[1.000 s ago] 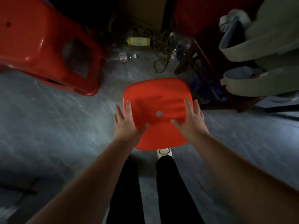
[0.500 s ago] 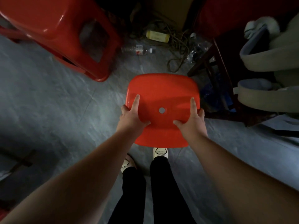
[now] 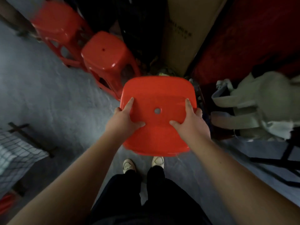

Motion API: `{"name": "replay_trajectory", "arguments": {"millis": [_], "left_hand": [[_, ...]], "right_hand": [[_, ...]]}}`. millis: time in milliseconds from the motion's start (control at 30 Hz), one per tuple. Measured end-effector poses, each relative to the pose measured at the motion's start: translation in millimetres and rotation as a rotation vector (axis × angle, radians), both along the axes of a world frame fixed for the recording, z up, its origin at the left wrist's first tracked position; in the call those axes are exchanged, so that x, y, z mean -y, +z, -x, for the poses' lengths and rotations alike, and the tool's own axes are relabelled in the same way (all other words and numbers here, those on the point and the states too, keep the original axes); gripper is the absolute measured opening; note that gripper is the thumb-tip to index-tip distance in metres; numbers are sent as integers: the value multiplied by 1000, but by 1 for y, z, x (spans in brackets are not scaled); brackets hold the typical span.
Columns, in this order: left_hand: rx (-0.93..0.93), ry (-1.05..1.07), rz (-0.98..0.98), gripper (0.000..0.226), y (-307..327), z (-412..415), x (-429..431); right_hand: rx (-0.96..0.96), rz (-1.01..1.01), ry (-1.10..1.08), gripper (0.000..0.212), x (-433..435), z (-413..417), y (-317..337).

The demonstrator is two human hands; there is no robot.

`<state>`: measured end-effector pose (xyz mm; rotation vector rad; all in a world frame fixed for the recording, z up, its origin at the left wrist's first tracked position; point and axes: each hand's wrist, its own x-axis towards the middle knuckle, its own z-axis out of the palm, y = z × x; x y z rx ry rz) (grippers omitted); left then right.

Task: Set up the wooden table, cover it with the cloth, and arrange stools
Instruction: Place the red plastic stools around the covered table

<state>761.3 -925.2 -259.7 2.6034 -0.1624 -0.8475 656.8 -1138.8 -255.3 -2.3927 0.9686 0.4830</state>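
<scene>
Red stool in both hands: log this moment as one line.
step: arranging stools | red stool: held by seat, upright | left hand: grips left edge | right hand: grips right edge | second stool: upright, ahead-left

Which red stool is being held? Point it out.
The nearest stool, gripped by left hand and right hand; the middle stool and far stool stand on the floor.

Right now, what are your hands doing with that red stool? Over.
Both gripping: left hand, right hand, on held stool seat edges. Second stool close ahead-left. Pale bags right.
</scene>
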Motion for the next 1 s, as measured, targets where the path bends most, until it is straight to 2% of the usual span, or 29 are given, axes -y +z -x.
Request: {"name": "replay_trajectory", "arguments": {"millis": [200,400,667,1000], "left_hand": [[105,36,43,108,114,13,-31],[269,132,-2,101,181,33,-86],[264,424,-30,102,197,69,-191],[283,802,-86,102,212,199,-377]], "right_hand": [[76,47,52,102,-31,0,116],[184,81,244,101,-63,-4,184],[191,106,534,98,-161,-34,211],[205,71,941,98,-368,4,227]]}}
